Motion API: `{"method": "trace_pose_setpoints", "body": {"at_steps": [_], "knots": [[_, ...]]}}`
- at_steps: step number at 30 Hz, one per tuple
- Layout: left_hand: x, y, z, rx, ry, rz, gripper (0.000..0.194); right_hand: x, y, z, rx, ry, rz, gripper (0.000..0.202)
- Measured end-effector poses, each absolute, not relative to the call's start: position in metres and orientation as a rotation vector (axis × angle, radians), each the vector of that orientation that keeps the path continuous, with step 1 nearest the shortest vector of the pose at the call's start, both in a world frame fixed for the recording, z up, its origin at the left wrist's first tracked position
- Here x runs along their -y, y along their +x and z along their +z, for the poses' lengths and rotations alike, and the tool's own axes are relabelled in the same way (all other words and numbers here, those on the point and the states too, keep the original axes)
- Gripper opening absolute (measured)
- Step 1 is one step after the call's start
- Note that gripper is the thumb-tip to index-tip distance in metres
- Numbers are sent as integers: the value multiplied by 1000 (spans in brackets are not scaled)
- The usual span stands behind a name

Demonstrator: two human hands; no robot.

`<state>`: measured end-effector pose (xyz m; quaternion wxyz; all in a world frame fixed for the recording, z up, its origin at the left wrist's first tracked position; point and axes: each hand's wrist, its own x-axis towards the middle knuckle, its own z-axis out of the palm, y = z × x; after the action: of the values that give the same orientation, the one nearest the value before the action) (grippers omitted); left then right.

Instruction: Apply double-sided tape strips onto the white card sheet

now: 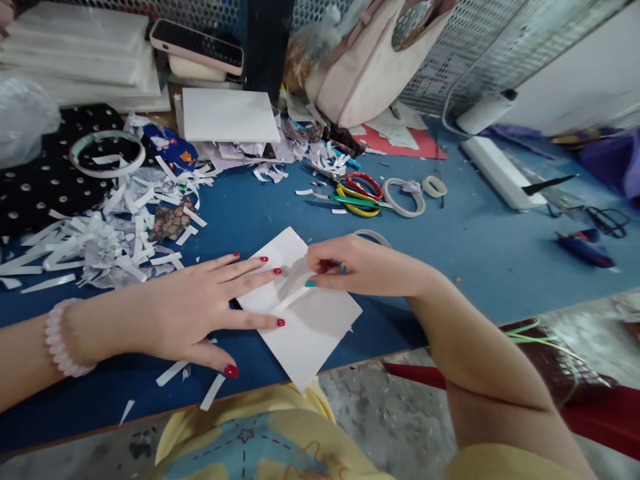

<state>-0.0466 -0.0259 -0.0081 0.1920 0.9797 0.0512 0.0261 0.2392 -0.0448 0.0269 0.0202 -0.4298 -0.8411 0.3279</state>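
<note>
A white square card (305,347) lies turned cornerwise on the blue table, one corner over the front edge. My left hand (200,300) is spread flat, red-nailed fingertips pressing on the card's left part. Closed in a pinch above the card's right side, my right hand (350,263) seems to hold the upper end of a thin white strip (287,301) that runs diagonally across the surface. The exact grip is partly hidden by the fingers. Just behind the right hand, a tape roll (374,236) shows in part.
White paper scraps (115,227) heap at the left. Scissors (357,193) and more tape rolls (404,198) lie behind my hands. A stack of white boards (230,115), a phone (197,47) and a pale bag (370,67) stand at the back. Snips (585,247) lie right.
</note>
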Motion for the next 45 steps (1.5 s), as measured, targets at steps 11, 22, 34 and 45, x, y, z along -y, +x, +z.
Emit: {"method": "trace_pose_setpoints", "body": {"at_steps": [11,22,34,45], "knots": [[26,-44,-11,-139,2704,53,70,45,232,19,2555,-1456,920,21],[26,-45,-15,-169,2648,44,70,46,231,20,2593,-1491,918,15],[27,-44,-13,-208,2586,73,69,46,230,19,2570,-1466,912,17],[26,-46,-15,-165,2668,130,68,47,230,17,2592,-1467,876,17]]}}
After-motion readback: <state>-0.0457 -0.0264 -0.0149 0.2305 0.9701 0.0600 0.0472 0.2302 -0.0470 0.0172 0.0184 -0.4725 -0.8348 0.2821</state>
